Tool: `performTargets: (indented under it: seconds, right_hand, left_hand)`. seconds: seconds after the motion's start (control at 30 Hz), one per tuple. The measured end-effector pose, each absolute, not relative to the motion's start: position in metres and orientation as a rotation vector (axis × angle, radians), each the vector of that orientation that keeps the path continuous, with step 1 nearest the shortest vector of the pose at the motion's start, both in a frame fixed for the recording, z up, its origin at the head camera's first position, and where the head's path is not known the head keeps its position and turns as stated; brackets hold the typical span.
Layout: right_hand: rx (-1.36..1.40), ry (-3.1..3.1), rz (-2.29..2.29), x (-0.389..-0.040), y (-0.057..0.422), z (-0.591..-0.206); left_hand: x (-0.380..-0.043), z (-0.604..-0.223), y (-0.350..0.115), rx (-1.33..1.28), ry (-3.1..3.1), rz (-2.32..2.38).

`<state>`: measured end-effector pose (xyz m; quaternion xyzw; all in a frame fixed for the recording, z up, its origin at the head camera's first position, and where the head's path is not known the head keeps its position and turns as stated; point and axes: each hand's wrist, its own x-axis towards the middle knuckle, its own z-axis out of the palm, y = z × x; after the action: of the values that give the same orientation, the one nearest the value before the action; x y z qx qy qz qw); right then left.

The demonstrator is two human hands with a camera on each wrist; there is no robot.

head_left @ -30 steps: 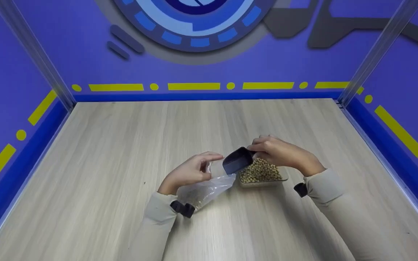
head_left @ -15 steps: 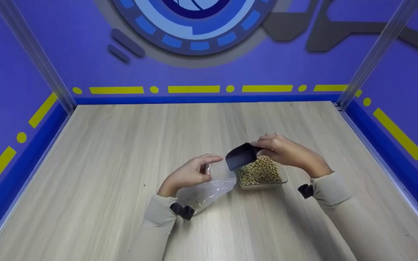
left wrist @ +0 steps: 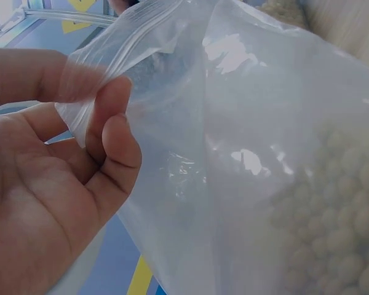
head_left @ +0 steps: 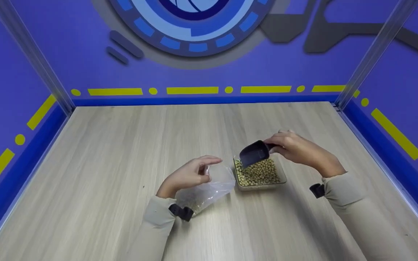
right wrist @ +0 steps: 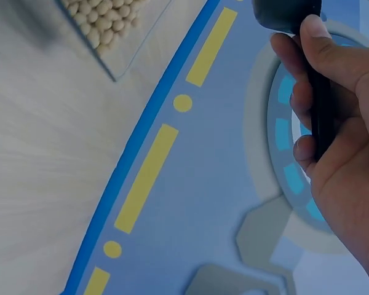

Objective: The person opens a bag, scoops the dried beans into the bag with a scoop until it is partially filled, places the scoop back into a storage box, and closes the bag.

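My left hand point(head_left: 187, 174) grips the zip edge of a clear zip-lock bag point(left wrist: 234, 141), whose mouth gapes toward the right. Round pale soybeans point(left wrist: 341, 239) show through the plastic in the bag's lower part. In my right hand point(head_left: 298, 150) is the handle of a black scoop point(head_left: 255, 154), with thumb and fingers wrapped round it in the right wrist view. The scoop's tilted bowl appears dark inside and overlaps the back of a glass container point(head_left: 261, 187) in the head view. Similar beans point(head_left: 263, 174) fill that container, just right of the bag.
Both things stand on a wood-grain table point(head_left: 122, 145). Blue panels point(head_left: 209, 78) with yellow marks enclose its back and sides. Black wrist cameras point(head_left: 181, 212) sit at both cuffs.
My right hand has moved the scoop right, away from the bag's mouth to above the container. The left hand keeps its hold on the bag almost in place.
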<state>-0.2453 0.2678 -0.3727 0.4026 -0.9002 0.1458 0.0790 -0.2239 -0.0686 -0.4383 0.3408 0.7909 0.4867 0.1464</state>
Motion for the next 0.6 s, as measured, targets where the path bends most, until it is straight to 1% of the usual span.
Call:
performTargets:
  seconds: [0.6]
  right_hand:
    - [1.147,-2.661,0.203,-0.24,0.299,-0.371]
  left_hand:
    - [-0.224,-0.435,-0.071,1.005,2.285,1.368]
